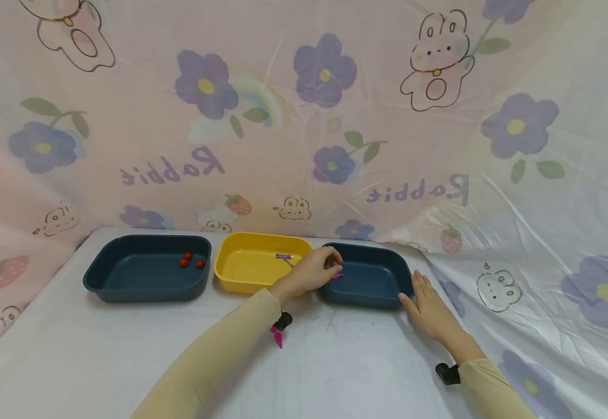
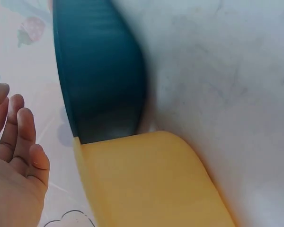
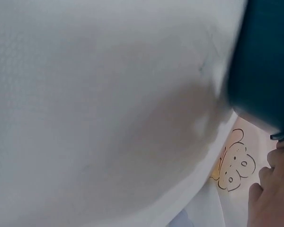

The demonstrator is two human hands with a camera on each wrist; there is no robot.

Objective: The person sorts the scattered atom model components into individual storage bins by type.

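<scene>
My left hand is over the gap between the yellow tray and the right dark blue tray. Its fingers are loosely bent, and nothing shows in them. Just below the fingertips, a small bright pink piece shows at the left side of the blue tray. In the left wrist view the same hand appears with thumb and fingers apart. At that blue tray's right end rests my right hand, fingers straight along the outside, thumb at the rim. The right wrist view shows only its knuckles.
Small purple pieces lie in the yellow tray. Another dark blue tray, at the left, contains several small red pieces. Below my left wrist, a pink piece lies on the white tabletop. A patterned cloth hangs behind the trays.
</scene>
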